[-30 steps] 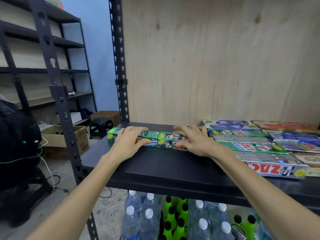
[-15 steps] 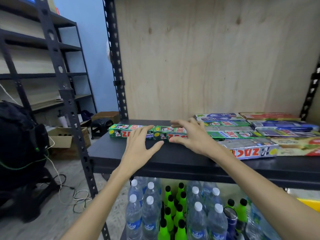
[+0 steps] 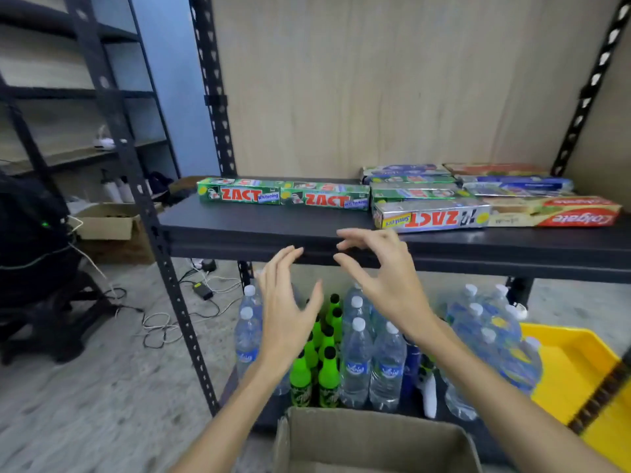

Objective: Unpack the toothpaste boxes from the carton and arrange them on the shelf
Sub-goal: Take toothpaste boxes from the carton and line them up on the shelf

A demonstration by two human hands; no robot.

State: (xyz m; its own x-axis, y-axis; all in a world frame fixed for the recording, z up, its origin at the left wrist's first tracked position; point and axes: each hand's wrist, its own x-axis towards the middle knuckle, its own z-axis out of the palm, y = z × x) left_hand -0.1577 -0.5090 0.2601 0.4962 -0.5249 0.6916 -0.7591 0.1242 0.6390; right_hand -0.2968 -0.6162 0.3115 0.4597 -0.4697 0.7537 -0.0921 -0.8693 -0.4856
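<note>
Both hands are hanging empty in front of the shelf (image 3: 273, 230) edge, fingers spread and loosely curled, neither grip closed on anything. The left hand (image 3: 285, 312) is sitting lower, over the bottles (image 3: 355, 353) on the level below; the right hand (image 3: 382, 271) is sitting higher, its fingertips just in front of the shelf lip. The carton (image 3: 372, 442) is lying straight below and toward the person, its open mouth between the two forearms, so the next reach is probably going down and back, with either hand about equally near; its contents are not showing. On the shelf, two green toothpaste boxes (image 3: 283, 196) are lying end to end, long axes running left to right, butted against the stacked boxes (image 3: 478, 196) to the right. Bare shelf is lying in front of the green pair and to their left, up to the upright post (image 3: 146, 213), giving room for another row.
</note>
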